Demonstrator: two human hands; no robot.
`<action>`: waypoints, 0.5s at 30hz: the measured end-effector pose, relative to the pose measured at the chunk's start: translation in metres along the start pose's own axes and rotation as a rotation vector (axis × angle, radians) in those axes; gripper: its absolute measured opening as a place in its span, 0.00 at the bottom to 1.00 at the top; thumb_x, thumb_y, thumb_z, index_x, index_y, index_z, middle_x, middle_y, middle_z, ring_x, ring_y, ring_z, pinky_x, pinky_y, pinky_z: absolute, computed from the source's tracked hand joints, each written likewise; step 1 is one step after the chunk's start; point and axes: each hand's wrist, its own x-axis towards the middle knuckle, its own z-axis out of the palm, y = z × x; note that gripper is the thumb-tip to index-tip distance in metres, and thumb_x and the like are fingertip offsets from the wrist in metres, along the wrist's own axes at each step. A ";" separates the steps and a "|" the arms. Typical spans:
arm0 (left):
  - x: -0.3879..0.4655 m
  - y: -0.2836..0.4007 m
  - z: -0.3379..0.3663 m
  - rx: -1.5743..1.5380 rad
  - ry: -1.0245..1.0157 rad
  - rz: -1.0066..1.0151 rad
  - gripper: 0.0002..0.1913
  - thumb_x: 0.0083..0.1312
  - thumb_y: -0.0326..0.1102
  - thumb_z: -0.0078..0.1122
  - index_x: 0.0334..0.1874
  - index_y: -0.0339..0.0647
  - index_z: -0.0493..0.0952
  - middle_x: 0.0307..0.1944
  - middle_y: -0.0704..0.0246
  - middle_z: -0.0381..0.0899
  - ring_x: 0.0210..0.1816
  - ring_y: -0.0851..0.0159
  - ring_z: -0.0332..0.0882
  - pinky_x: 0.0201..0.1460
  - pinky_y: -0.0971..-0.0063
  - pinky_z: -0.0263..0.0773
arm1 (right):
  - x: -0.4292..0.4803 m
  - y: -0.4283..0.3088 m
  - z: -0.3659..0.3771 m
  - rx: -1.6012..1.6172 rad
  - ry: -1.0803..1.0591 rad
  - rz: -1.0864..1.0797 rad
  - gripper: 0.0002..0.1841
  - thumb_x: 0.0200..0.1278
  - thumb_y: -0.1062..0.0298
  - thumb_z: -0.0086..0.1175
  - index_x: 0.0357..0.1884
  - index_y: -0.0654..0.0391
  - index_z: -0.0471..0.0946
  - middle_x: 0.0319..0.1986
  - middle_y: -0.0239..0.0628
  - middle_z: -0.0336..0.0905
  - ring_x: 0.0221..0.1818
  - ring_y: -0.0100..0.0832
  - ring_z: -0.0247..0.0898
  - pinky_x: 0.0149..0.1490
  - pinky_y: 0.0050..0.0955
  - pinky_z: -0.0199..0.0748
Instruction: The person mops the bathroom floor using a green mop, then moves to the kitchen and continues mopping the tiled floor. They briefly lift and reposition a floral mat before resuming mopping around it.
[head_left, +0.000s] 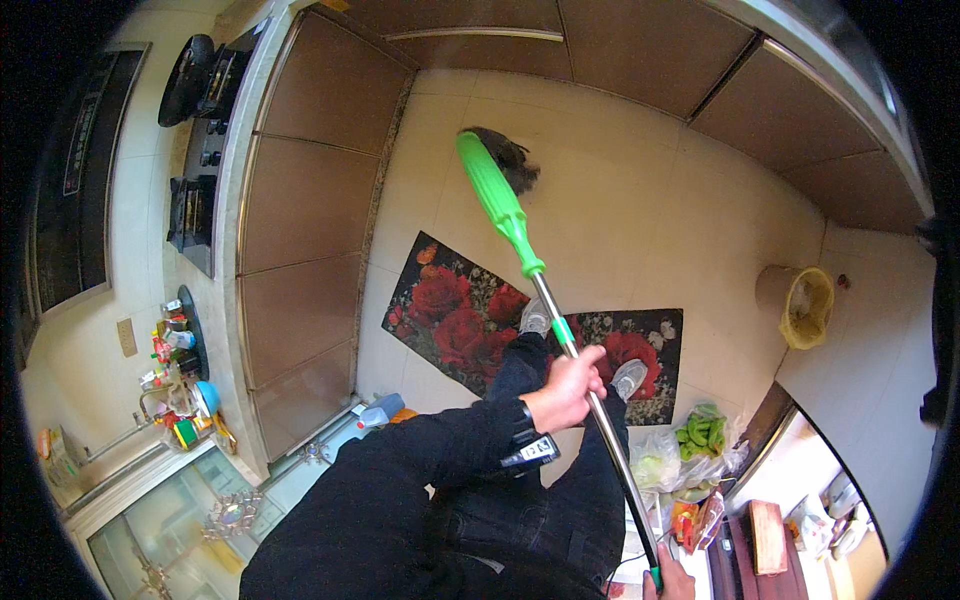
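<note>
My left hand (568, 390) is closed around the metal shaft of a mop (551, 300), just below a green ring on it. Near the bottom edge, my right hand (671, 577) grips the green end of the same shaft. The mop slants away from me to the upper left, and its bright green ribbed plastic sleeve (486, 176) lies toward the far end. Dark mop strands (517, 161) rest on the pale tile floor beside the sleeve's tip. A black device (532, 452) with a white label is strapped at my left wrist.
Two rose-printed mats (457, 315) lie under and beside my shoes. Brown cabinets (315, 202) line the left and far sides. A bin (806, 307) with a yellow liner stands right. Bagged vegetables (701, 435) sit near my right leg; a bottle (381, 410) stands by the left cabinet.
</note>
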 end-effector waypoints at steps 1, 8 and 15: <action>-0.003 0.015 -0.003 -0.030 -0.019 0.019 0.12 0.66 0.35 0.59 0.30 0.48 0.64 0.14 0.79 0.57 0.14 0.74 0.57 0.20 0.76 0.61 | 0.008 -0.007 0.002 -0.026 0.024 -0.052 0.21 0.63 0.71 0.54 0.58 0.63 0.72 0.31 0.56 0.74 0.31 0.58 0.72 0.34 0.45 0.70; 0.029 0.148 -0.038 -0.303 -0.602 -0.016 0.23 0.71 0.39 0.52 0.16 0.54 0.56 0.10 0.83 0.52 0.10 0.78 0.52 0.14 0.82 0.56 | 0.118 -0.078 0.003 0.625 -0.300 0.221 0.31 0.64 0.70 0.59 0.69 0.56 0.63 0.28 0.34 0.75 0.21 0.24 0.70 0.27 0.26 0.68; 0.130 0.233 -0.050 0.358 0.082 0.306 0.11 0.75 0.39 0.45 0.39 0.39 0.65 0.27 0.69 0.66 0.26 0.66 0.70 0.29 0.71 0.76 | 0.269 -0.171 0.053 1.248 -0.329 0.246 0.22 0.73 0.63 0.49 0.67 0.53 0.65 0.21 0.23 0.65 0.18 0.15 0.59 0.20 0.19 0.58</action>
